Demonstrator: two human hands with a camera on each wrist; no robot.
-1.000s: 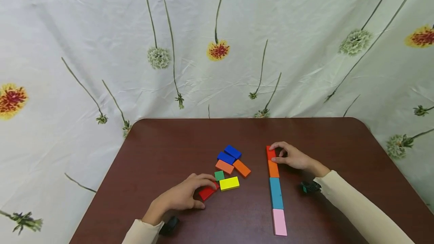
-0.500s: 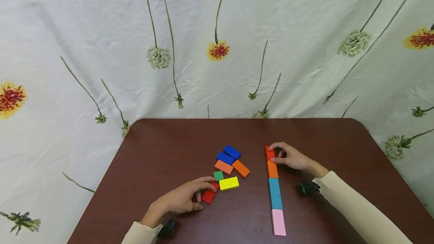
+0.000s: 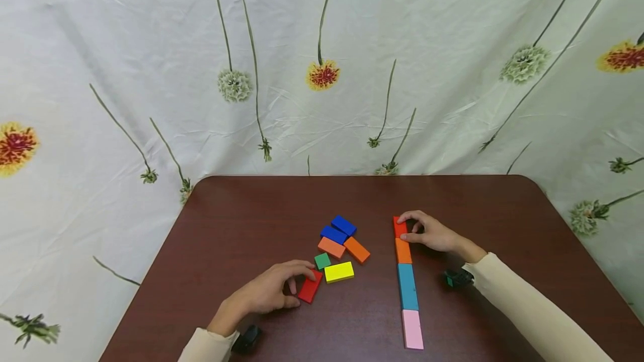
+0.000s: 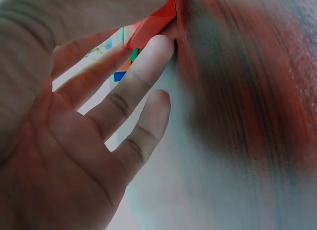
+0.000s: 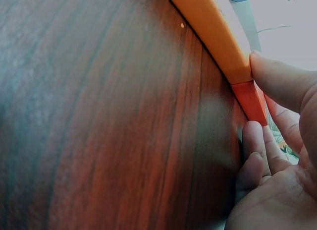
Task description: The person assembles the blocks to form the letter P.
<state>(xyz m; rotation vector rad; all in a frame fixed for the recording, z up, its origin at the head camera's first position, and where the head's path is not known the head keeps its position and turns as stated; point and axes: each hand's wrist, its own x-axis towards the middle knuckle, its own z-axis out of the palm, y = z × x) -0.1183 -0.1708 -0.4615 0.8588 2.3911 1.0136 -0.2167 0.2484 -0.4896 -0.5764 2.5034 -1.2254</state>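
In the head view my left hand (image 3: 271,290) pinches a red rectangular block (image 3: 310,287), with fingertips at its far end and the thumb near its close end. In the left wrist view the thumb covers part of that red block (image 4: 151,27). A small green block (image 3: 322,261) and a yellow block (image 3: 339,272) lie right beside it. My right hand (image 3: 434,233) holds an orange-red block (image 3: 399,227) at the far end of a straight row. The right thumb sits near the seam with the adjoining orange block (image 5: 215,34); other fingertips are at the outer end.
Nearer along the row come a blue block (image 3: 407,286) and a pink block (image 3: 412,329). Behind the yellow block lie an orange block (image 3: 357,250), a salmon block (image 3: 331,247) and two dark blue blocks (image 3: 344,225). A flowered cloth (image 3: 282,99) hangs beyond the brown table (image 3: 241,211).
My left hand has turned the red block so that it points more away from me. The green block has tilted slightly. My right hand keeps its place on the row.
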